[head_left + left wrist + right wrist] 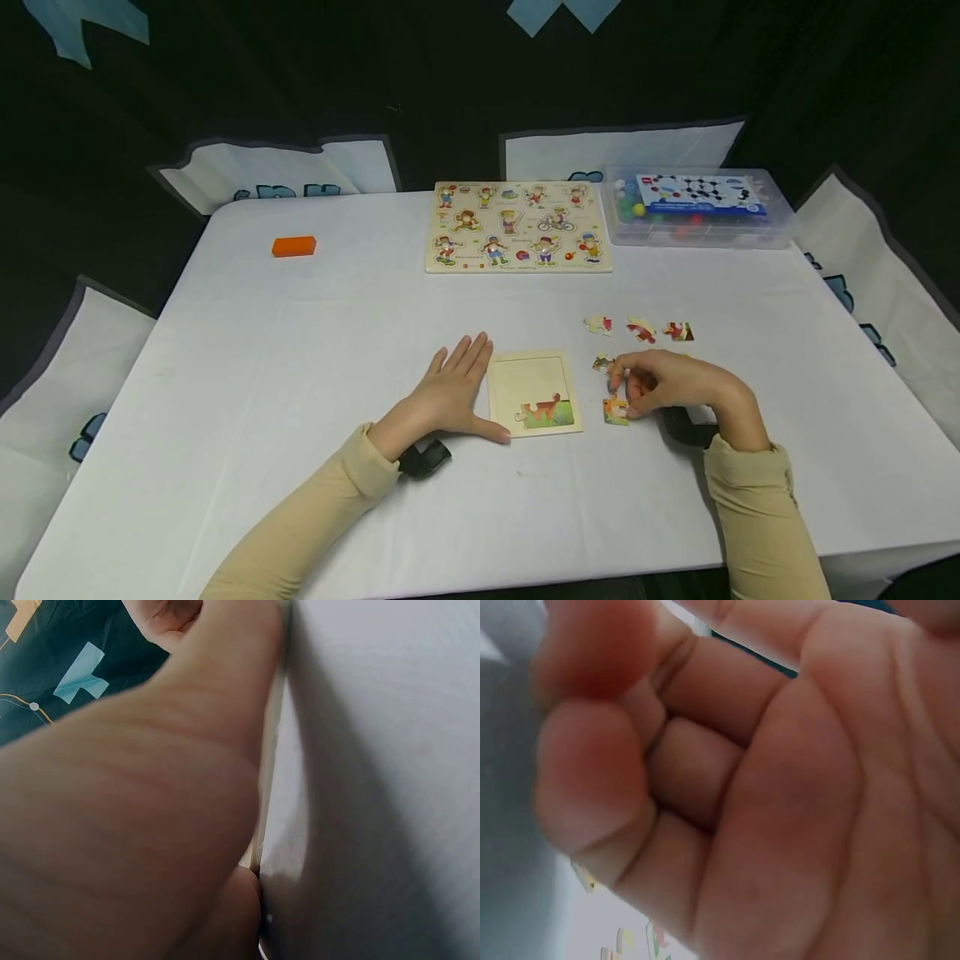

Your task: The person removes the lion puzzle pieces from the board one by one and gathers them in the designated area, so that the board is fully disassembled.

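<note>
A small wooden puzzle tray (525, 379) lies on the table, with joined pieces showing a brown animal on green (551, 412) in its lower right. My left hand (450, 396) rests against the tray's left side, fingers straight and spread, thumb along the lower left corner. In the left wrist view that hand (172, 772) hides most of the tray. To the right of the tray, my right hand (671, 383) pinches a jigsaw piece (616, 411) at table level with thumb and fingertips. The right wrist view shows its curled fingers (592, 772); the piece is hidden there.
Several loose jigsaw pieces (641, 330) lie beyond the right hand, one (602, 363) close by its fingers. Farther back are a wooden picture board (519, 227) and a clear plastic box (701, 208) of coloured balls. An orange block (294, 247) sits at the back left.
</note>
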{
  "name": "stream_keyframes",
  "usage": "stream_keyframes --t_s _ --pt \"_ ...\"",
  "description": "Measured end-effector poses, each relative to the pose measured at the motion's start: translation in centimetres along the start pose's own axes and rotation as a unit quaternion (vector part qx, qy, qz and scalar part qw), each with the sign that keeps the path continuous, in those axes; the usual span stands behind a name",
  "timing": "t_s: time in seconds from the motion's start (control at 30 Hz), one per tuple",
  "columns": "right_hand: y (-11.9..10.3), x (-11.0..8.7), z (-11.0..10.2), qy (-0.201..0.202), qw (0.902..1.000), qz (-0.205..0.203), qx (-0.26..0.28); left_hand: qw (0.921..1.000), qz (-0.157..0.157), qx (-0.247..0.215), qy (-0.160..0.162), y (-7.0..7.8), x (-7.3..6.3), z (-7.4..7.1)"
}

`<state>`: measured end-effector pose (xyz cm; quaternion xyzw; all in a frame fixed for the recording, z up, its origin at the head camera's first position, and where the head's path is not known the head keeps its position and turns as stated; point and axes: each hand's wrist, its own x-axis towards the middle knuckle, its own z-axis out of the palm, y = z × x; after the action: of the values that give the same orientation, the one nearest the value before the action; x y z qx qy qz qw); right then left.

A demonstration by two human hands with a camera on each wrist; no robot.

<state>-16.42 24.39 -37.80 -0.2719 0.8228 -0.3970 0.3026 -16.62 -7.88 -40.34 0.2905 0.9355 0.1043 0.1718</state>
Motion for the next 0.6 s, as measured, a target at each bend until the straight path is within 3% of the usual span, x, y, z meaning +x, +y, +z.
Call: stream_keyframes --t_s 0.17,0.33,0.6 --pt "-0.7 0.8 0.7 0.033 0.9993 -0.014 -0.011 1.0000 0.001 0.003 -0.001 0.0 0.0 0.1" --pt "-2.6 2.8 2.9 0.047 0.9977 -0.034 -0.035 1.0000 -0.001 0.006 -0.005 0.0 0.0 0.0" --pt "-4.3 5.0 6.2 -0.007 0.9940 -0.045 -0.100 1.0000 -0.005 0.001 -0.006 0.2 -0.1 -0.2"
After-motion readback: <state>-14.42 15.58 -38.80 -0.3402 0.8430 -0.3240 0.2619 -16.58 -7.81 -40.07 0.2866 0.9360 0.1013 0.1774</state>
